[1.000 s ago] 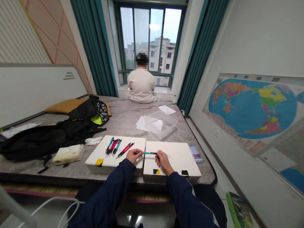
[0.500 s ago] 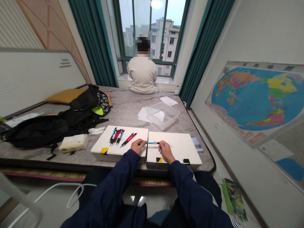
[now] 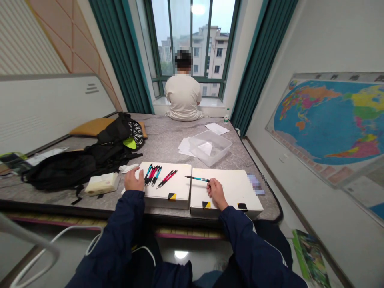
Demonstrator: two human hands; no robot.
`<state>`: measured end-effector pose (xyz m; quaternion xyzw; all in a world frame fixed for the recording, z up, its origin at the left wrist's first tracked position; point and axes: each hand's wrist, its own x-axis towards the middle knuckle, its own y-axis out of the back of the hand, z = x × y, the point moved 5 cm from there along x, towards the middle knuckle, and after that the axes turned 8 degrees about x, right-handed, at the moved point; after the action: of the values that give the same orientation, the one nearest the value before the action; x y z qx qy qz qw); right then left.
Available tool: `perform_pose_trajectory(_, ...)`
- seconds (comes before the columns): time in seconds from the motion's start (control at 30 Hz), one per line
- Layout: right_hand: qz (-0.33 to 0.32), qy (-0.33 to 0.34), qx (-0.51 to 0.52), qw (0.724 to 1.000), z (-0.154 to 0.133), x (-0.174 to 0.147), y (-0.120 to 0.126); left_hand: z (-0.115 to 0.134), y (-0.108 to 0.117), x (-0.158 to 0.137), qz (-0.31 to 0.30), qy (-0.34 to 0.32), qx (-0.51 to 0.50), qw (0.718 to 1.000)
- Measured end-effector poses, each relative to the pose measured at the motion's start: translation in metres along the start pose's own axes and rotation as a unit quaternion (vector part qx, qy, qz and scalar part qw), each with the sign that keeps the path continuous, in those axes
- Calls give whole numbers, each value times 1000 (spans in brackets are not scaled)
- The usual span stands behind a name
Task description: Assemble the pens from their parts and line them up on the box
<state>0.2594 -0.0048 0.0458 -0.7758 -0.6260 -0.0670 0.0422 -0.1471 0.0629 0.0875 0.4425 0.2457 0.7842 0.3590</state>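
Note:
Two white boxes lie side by side on the bed's near edge. My right hand (image 3: pixel 215 192) holds a teal pen (image 3: pixel 196 178) by one end over the right box (image 3: pixel 234 188). My left hand (image 3: pixel 134 181) rests with fingers spread on the left end of the left box (image 3: pixel 177 186), just beside a bunch of several teal and red pens (image 3: pixel 152 175). Two red pens (image 3: pixel 168 178) lie a little right of that bunch.
A clear plastic tub (image 3: pixel 209 147) and loose papers (image 3: pixel 185 146) sit behind the boxes. Black bags (image 3: pixel 75 164) and a tissue pack (image 3: pixel 101 183) lie to the left. A person (image 3: pixel 183 96) sits at the window, back turned. A world map (image 3: pixel 330 120) covers the right wall.
My left hand let go of the teal pen and moved left to the far end of the left box. My right hand keeps the pen. The view shifted slightly.

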Motion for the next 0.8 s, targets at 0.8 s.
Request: perform_pose_trajectory(0.8, -11, 229, -510, 829, -6, -33, 31, -46, -30, -7, -231, 115, 248, 934)
